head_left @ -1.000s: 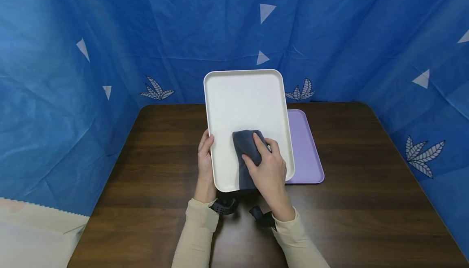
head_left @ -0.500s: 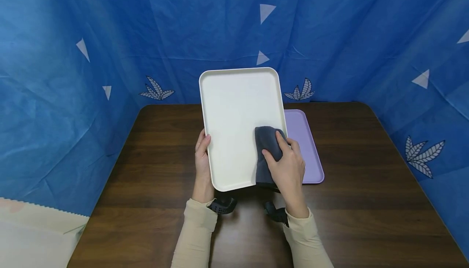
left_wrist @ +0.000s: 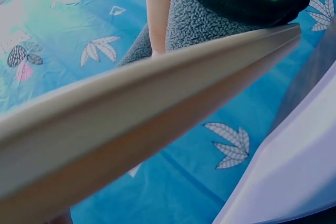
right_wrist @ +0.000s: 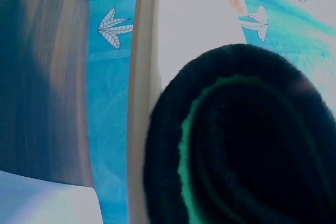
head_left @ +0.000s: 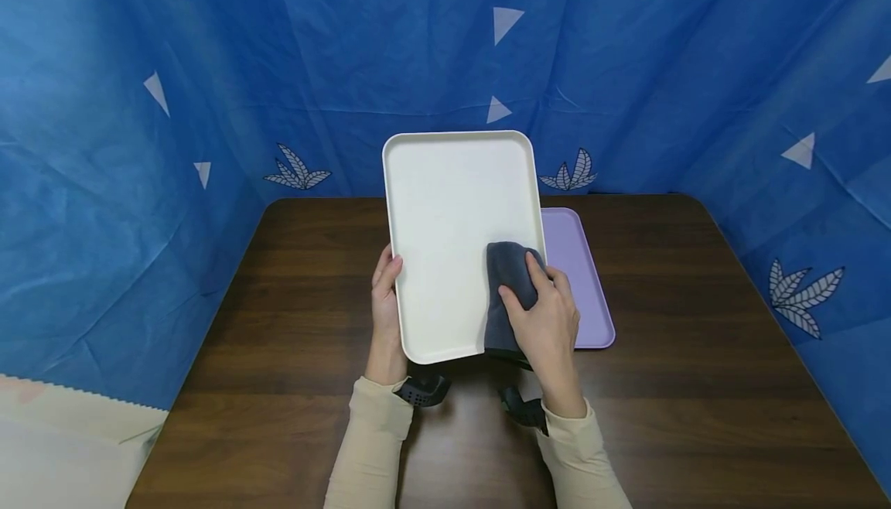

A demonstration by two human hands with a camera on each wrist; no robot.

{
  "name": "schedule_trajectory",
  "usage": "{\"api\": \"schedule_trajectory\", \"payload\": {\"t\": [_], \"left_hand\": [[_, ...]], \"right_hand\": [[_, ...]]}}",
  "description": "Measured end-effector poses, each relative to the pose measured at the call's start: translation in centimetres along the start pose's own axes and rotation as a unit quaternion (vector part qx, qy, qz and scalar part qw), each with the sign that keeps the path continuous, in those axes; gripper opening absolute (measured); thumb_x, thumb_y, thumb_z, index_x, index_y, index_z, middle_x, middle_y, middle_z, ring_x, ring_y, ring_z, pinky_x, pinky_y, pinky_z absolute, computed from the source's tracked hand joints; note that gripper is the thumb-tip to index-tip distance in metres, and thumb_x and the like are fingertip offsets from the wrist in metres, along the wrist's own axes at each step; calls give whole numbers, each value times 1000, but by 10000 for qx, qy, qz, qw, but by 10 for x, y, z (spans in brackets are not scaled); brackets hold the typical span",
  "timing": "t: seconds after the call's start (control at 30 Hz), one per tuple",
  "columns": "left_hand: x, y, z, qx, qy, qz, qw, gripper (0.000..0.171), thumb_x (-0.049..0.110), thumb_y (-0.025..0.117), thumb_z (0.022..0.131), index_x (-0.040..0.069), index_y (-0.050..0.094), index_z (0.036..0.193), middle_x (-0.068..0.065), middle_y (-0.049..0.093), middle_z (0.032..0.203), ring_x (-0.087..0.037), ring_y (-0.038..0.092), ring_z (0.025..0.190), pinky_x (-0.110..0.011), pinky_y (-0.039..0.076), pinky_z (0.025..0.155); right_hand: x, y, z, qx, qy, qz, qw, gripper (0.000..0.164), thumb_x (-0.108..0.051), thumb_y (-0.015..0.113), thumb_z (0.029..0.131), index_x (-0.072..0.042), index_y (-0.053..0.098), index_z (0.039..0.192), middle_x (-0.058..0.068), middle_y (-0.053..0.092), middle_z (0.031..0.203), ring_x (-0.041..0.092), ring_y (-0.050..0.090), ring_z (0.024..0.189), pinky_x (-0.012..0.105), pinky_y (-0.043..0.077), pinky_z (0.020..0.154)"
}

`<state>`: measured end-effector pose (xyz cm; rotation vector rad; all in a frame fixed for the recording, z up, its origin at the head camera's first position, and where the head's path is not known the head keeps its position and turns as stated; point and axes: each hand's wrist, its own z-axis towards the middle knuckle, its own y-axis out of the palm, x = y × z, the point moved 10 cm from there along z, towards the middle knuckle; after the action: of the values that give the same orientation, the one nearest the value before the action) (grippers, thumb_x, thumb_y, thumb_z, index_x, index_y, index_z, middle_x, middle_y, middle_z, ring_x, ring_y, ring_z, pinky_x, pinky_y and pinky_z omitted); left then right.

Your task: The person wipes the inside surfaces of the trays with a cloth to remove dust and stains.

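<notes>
A white rectangular tray is held up off the table, tilted toward the head camera. My left hand grips its left edge, thumb over the rim and the other fingers mostly hidden behind. On the tray's lower right part lies a folded dark grey cloth, which my right hand holds against the surface with thumb and fingers. The right wrist view shows the rolled end of the cloth close up, beside the tray's pale rim. In the left wrist view the cloth rests over the tray's edge.
Behind the white tray, a purple tray lies on the dark wooden table, partly covered from view. A blue curtain with leaf and triangle prints surrounds the table's back and sides.
My right hand and the cloth have moved right across the white tray, from its lower middle to its right edge, then stayed there. The tray has shifted slightly left.
</notes>
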<state>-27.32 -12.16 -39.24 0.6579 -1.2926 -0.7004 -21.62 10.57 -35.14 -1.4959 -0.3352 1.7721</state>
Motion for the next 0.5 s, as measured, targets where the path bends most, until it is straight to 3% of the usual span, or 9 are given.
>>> {"api": "schedule_trajectory", "payload": {"t": [0.33, 0.5], "left_hand": [[-2, 1, 0, 36, -49, -39, 10000, 33, 5, 34, 101, 13, 62, 116, -2, 71, 99, -13, 71, 87, -24, 58, 75], [-4, 1, 0, 22, -59, 22, 10000, 32, 6, 35, 102, 15, 62, 116, -1, 71, 101, -12, 71, 88, -24, 58, 76]], "right_hand": [[-10, 5, -8, 87, -248, 92, 9996, 63, -21, 80, 80, -3, 57, 135, 27, 56, 124, 42, 58, 112, 59, 48, 87], [-20, 13, -15, -75, -362, 127, 9992, 64, -23, 81, 80, -5, 57, 136, 27, 56, 126, 44, 60, 107, 59, 50, 84]]}}
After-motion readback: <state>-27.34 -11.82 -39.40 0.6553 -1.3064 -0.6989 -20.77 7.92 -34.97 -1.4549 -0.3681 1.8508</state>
